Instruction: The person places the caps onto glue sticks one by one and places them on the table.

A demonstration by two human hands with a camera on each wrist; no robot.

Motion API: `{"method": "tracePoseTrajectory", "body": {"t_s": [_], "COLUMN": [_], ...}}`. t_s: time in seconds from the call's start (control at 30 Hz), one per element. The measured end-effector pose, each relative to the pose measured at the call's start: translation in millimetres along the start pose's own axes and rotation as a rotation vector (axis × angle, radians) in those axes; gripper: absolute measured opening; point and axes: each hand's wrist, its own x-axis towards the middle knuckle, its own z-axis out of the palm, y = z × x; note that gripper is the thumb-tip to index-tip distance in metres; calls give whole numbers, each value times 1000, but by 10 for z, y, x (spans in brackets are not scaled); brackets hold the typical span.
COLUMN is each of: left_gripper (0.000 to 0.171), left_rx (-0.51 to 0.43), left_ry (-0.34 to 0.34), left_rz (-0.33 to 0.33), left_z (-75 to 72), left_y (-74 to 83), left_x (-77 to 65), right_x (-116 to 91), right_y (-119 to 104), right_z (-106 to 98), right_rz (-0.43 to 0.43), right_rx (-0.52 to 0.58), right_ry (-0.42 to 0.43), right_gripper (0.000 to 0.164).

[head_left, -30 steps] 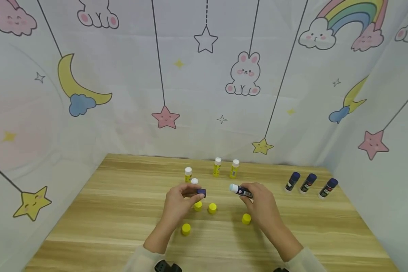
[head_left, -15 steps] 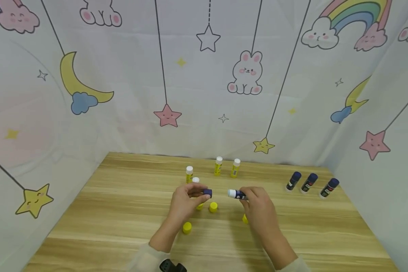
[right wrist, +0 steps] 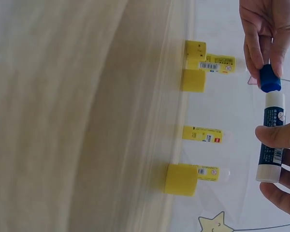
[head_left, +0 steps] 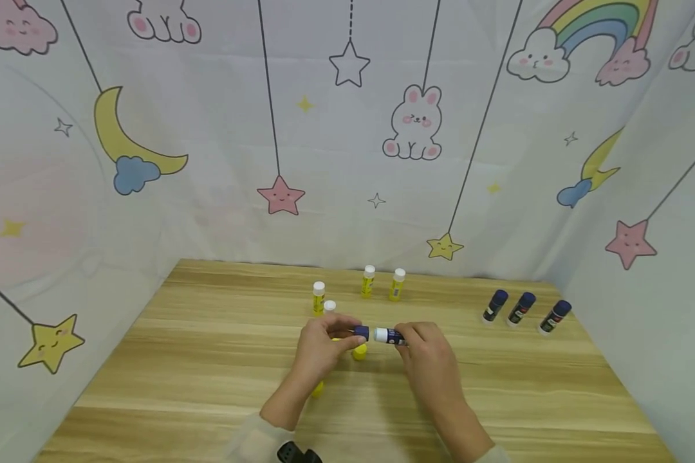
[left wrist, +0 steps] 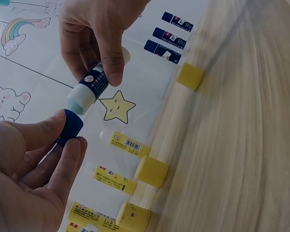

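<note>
A plain, pale cream fabric sleeve shows on the left, a matching pale cream sleeve on the right; 1 compact black device with rounded edges sits beside the left one.

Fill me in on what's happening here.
A person's left hand pinches a dark blue cap, while the right hand holds an uncapped glue stick pointed toward it. The cap isn't on. White-topped yellow glue sticks, loose yellow caps and three dark blue glue sticks are on the table.
</note>
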Motion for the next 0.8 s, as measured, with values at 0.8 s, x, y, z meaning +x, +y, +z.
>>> {"method": "tracePoseTrajectory", "body": {"t_s": [0.8], "left_gripper": [21], "left_rx": [-39], "left_ry": [-70], "left_rz": [18], "left_z": [41], "left_y": [6], "left_x": [-54], "right_x": [-27], "right_y": [-117], "right_z": [-2], "right_rz": [-3], "right_rx": [-10], "right_ry": [-15], "right_gripper": [27]}}
